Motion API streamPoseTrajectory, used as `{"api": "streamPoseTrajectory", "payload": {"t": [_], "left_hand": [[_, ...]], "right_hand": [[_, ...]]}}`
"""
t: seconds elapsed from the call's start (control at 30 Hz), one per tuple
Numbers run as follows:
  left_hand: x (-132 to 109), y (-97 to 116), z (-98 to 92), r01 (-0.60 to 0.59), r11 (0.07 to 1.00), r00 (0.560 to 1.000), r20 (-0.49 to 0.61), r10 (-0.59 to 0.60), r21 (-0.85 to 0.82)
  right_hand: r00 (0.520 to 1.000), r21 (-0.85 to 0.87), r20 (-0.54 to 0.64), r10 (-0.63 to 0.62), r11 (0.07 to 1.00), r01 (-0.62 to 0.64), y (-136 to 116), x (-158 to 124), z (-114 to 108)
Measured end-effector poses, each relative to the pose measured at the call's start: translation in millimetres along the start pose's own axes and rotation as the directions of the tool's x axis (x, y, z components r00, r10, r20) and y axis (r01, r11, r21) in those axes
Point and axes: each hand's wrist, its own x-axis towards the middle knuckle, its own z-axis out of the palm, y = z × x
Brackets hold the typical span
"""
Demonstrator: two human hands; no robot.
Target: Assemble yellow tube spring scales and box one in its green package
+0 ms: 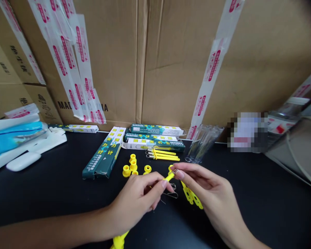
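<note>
Spring-scale parts (126, 171) lie on the table (248, 207) in front of the boxes (103, 155), with plastic tubes (203, 143) to the right.

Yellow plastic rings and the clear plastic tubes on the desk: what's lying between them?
In the head view, yellow rods with metal hooks lie between the yellow plastic rings and the clear plastic tubes.

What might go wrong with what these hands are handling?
The thin yellow plastic rod is pinched only at the fingertips of the left hand and right hand, so it might slip. The loose wire hook beneath them could get knocked. The round yellow plastic pieces might roll on the black tabletop.
</note>
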Motion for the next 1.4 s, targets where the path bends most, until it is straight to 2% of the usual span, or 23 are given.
{"api": "streamPoseTrajectory", "payload": {"t": [0.23,0.47,0.67,0.87,0.97,1.07,1.13,1.2,1.27,1.4], "left_hand": [[-2,2,-0.2,0.009,1.0,1.0,0.019,-0.009,0.009],[-5,1,-2.1,0.018,1.0,0.998,0.063,-0.018,-0.001],[-3,-2,-3.2,0.046,0.998,0.996,0.078,-0.042,-0.047],[-1,-7,-2.8,0.059,0.991,0.994,0.097,-0.048,-0.116],[-1,-6,-2.0,0.075,0.985,0.993,0.102,-0.059,-0.156],[-1,-5,-1.7,0.094,0.977,0.992,0.098,-0.077,-0.189],[0,-4,-1.6,0.102,0.973,0.992,0.099,-0.083,-0.205],[0,-3,-1.4,0.101,0.971,0.992,0.099,-0.081,-0.217],[1,-2,-1.1,0.099,0.97,0.992,0.097,-0.079,-0.224],[0,-2,-0.5,0.1,0.968,0.992,0.092,-0.081,-0.229]], "right_hand": [[0.999,0.004,0.015,0.043,0.999,-0.043,1,-2,-1],[0.989,0.065,0.115,0.092,0.993,-0.1,4,-5,2],[0.977,0.08,0.153,0.151,0.983,-0.165,4,-6,3],[0.978,0.061,0.15,0.147,0.986,-0.157,6,-7,2],[0.985,0.007,0.133,0.106,0.994,-0.108,9,-8,0],[0.995,-0.12,0.096,0.002,0.993,0.009,10,-10,-4],[0.99,-0.272,0.084,-0.111,0.953,0.13,8,-11,-8],[0.972,-0.437,0.065,-0.228,0.869,0.233,6,-9,-14],[0.952,-0.522,-0.019,-0.306,0.815,0.251,4,-5,-20],[0.882,-0.608,-0.251,-0.399,0.774,0.177,0,14,-38]]}}
